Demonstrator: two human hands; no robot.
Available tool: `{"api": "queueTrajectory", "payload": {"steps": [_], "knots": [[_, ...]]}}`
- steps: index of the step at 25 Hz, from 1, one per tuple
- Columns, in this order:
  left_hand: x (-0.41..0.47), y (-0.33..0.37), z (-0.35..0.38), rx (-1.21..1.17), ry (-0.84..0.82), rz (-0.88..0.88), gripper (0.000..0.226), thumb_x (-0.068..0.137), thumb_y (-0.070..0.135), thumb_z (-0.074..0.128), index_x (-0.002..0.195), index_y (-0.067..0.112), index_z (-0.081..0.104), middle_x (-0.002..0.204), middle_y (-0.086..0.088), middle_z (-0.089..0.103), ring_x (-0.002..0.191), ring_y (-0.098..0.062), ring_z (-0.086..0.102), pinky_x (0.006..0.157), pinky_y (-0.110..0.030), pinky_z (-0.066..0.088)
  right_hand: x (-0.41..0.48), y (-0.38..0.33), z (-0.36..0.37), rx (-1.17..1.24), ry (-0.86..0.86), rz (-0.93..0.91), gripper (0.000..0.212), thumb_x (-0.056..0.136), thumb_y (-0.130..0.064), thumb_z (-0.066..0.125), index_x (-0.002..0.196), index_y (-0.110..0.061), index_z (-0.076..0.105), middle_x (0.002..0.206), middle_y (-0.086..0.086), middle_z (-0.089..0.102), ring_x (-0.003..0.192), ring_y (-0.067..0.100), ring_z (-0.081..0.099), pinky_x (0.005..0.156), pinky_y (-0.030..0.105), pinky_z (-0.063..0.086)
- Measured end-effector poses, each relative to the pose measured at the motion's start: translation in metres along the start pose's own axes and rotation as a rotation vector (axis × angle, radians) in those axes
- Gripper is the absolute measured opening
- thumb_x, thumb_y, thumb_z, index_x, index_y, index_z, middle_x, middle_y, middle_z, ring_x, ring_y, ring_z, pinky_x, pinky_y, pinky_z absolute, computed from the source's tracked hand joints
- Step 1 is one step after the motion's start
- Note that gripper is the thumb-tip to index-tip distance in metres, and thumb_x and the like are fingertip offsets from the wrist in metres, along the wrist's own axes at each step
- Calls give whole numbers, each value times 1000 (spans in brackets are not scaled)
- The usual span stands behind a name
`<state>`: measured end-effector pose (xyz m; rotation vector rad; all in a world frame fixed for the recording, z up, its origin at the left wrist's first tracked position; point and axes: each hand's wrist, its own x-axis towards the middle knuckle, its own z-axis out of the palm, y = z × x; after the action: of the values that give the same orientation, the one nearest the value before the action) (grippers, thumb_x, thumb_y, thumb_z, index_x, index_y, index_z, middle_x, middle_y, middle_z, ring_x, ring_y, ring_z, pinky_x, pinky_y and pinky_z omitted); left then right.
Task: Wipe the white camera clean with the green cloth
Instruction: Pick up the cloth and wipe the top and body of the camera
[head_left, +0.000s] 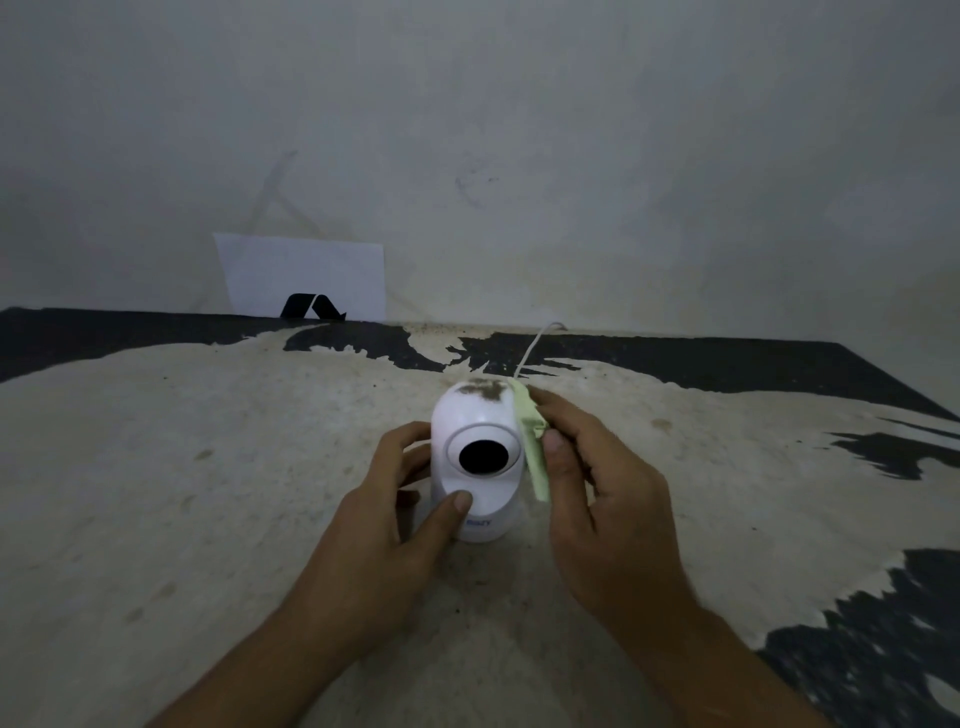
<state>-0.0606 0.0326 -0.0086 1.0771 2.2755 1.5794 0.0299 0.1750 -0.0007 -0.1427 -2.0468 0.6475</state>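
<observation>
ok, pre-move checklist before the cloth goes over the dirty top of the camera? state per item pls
1. Camera steadied: ok, left hand grips its side and base, thumb on the front.
2. Cloth in hand: ok, right hand pinches it against the camera's right side.
3. Dirt located: ok, brown smudge sits on top, not yet wiped.
4. Cloth covers the fingers: not ok, only a narrow folded strip shows.
5. Cable slack: cannot tell, it runs behind the camera toward the wall.
6. Lens clean: cannot tell, too dark.
</observation>
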Motion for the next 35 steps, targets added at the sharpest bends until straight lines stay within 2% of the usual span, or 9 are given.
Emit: {"api": "queueTrajectory", "payload": {"steps": [3, 7, 9, 11, 14, 17, 23, 29, 35], "knots": [[-1, 1, 0, -1, 3, 0, 51, 73, 52, 54, 117, 53, 27, 110, 38, 42, 99, 6, 48, 90, -21, 40, -1, 4, 0, -28, -10, 33, 23, 93, -9, 48, 111, -10, 62, 93, -3, 68, 82, 2, 59, 70, 3, 43], [0, 2, 0, 12, -3, 6, 44, 75, 50, 54, 109, 58, 27, 104, 46, 37, 90, 20, 44, 77, -6, 36, 2, 9, -8, -76, -46, -5, 14, 86, -11, 56, 96, -9, 66, 89, -1, 67, 80, 5, 58, 70, 14, 49], [-1, 2, 0, 8, 1, 3, 43, 76, 49, 54, 109, 58, 28, 101, 47, 38, 87, 24, 43, 72, -4, 36, 0, 12, -12, -67, -140, 22, 6, 81, -13, 60, 85, -10, 64, 81, 2, 65, 72, 12, 59, 63, 27, 51], [-1, 2, 0, -1, 4, 9, 47, 75, 49, 54, 113, 55, 28, 103, 47, 38, 89, 23, 43, 72, -4, 36, 0, 14, -14, -66, -195, 40, 6, 77, -16, 63, 79, -11, 64, 76, 3, 65, 68, 14, 60, 61, 28, 51], [0, 0, 0, 4, 6, 12, 51, 74, 49, 54, 118, 50, 28, 104, 46, 36, 91, 20, 43, 75, -5, 35, 2, 17, -16, -44, -196, 59, 6, 76, -17, 65, 77, -11, 65, 73, 1, 65, 66, 10, 60, 61, 20, 50], [0, 0, 1, 23, 7, 27, 49, 77, 47, 55, 117, 51, 27, 103, 46, 36, 90, 21, 43, 73, -4, 35, 0, 16, -17, -61, -307, 65, 4, 76, -17, 70, 77, -15, 67, 71, -3, 66, 67, 11, 59, 58, 22, 50], [-1, -1, 0, 25, -2, 28, 48, 76, 49, 54, 115, 55, 26, 102, 45, 40, 90, 23, 44, 72, -4, 38, 5, 11, -28, -24, -248, -71, 9, 75, -13, 77, 83, -14, 78, 78, -3, 72, 65, 2, 61, 58, 14, 49], [-1, -1, -1, 12, -5, 29, 47, 73, 51, 53, 113, 56, 28, 102, 43, 44, 89, 28, 45, 75, -5, 38, -3, 3, -19, -208, -475, -143, 27, 85, -38, 54, 93, -22, 74, 77, -3, 64, 62, 11, 57, 51, 31, 51], [0, -4, 0, 6, 1, 38, 54, 74, 49, 54, 122, 47, 31, 105, 41, 45, 95, 23, 45, 80, -6, 38, -4, 3, -20, -195, -507, -119, 28, 86, -39, 52, 93, -23, 74, 77, -4, 62, 61, 9, 54, 50, 30, 49]]}}
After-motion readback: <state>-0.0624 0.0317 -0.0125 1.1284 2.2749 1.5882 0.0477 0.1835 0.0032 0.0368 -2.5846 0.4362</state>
